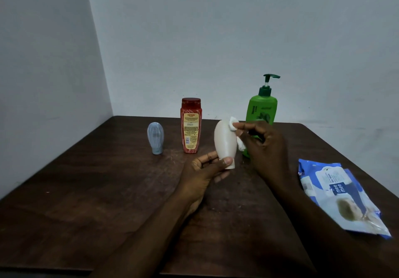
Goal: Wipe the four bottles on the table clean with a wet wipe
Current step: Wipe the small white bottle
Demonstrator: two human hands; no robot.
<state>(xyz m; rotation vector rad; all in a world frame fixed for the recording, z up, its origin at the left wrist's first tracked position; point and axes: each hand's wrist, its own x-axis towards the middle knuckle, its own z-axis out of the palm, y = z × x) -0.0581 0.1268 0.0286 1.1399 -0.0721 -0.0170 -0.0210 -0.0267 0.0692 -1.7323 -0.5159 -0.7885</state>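
Desk (75, 202) open at left; grey bottle (155, 137), red bottle (190, 126) (gap between) and green bottle (262, 109) line the back; pack (336, 197) blocks right.

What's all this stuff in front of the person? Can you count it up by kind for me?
4 bottles: grey-blue bottle, red bottle, white bottle, green pump bottle
1 wet wipe, held against the white bottle
1 pack of wipes
Total: 6

Left grip (205, 169) pinching; right grip (266, 148) curled, pinching; forearms converging.
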